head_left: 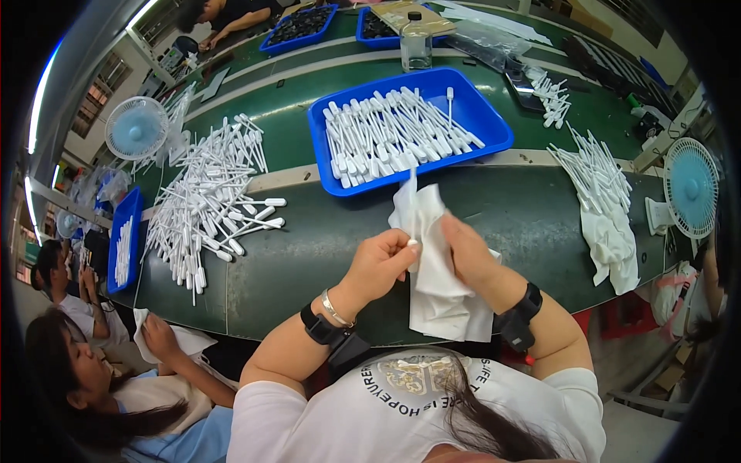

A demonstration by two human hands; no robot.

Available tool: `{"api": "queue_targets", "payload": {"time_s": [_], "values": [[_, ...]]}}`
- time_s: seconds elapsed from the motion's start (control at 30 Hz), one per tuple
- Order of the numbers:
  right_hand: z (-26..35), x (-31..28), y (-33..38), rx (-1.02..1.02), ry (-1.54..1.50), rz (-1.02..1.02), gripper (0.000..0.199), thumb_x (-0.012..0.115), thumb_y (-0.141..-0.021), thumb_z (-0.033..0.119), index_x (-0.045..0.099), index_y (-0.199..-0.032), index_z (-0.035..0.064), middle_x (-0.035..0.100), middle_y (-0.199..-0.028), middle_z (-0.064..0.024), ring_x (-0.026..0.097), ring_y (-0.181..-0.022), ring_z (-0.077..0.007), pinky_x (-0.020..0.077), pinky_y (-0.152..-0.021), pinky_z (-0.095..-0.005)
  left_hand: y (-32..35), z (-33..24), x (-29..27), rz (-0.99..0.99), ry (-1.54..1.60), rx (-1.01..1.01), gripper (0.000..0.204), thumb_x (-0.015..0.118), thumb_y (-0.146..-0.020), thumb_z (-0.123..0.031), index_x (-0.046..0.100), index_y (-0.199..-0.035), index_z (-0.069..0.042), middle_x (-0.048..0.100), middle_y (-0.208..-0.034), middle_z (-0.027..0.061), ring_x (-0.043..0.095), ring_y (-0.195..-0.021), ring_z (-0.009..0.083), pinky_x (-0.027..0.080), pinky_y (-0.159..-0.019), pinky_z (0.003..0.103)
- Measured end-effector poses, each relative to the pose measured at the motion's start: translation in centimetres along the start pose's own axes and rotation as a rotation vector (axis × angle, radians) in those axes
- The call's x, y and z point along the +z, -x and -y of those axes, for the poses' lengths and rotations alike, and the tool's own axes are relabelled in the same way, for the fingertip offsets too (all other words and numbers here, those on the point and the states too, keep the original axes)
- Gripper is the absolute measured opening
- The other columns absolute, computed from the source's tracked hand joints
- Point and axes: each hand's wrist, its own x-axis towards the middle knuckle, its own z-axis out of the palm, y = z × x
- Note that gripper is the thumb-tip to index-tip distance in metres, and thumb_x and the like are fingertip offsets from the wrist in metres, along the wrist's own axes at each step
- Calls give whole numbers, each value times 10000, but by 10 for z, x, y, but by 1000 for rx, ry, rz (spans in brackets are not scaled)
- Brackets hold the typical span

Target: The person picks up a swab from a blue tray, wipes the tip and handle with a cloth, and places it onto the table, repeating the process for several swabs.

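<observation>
**Inspector:** White cloth [437, 270] is bunched in the right hand [472, 255], which is closed around a fold of it. The left hand [380, 262] is pinched shut on the lower end of a slim white plastic pipette [413, 207], whose stem rises upright between the two hands and against the cloth.

**Supervisor:** Where does the rest of the stock lie?

**Inspector:** Just beyond the fingertips sits a blue tray [494, 127] filled with like pieces. Well out past the left hand a loose heap of pipettes [207, 202] lies on the green table [309, 247]. Beyond the right hand a smaller bundle [590, 166] lies by a second cloth [614, 243], with a small fan [689, 185] further out.

**Supervisor:** Your judgement on the wipe?

**Inspector:** The grip looks sound, held low at the bulb end. I judge it best to wrap the cloth fully round the stem and draw along its whole length, turning the piece between thumb and finger so no side is missed. Pressure should be light; such a thin stem probably bends easily. Keep a clean part of the cloth against it.

**Supervisor:** Anything nearby to note?

**Inspector:** A co-worker's hand [158, 336] on the left holds another cloth. A clear bottle [415, 45] stands beyond the tray.
</observation>
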Motion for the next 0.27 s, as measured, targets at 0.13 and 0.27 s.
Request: {"api": "queue_targets", "payload": {"time_s": [0.13, 0.27], "values": [[-17, 0, -2, -458, 996, 57, 357, 412, -913, 327, 442, -1149, 61, 537, -941, -84, 528, -900, -211, 411, -853, -309, 0, 6, 3, 2, -272, 257, 113, 573, -806, -132, 574, -786, -21, 567, -631, 6, 498, -496, 79, 400, -463, 227], [-3, 2, 0, 29, 823, 19, 437, 483, -882, 343, 386, -1240, 111, 432, -1143, -104, 393, -1095, -259, 288, -972, -334, 0, 5, 2, -20, -554, 337, 69, 543, -802, -53, 583, -850, -24, 556, -619, -8, 490, -538, 49, 394, -501, 189]]}}
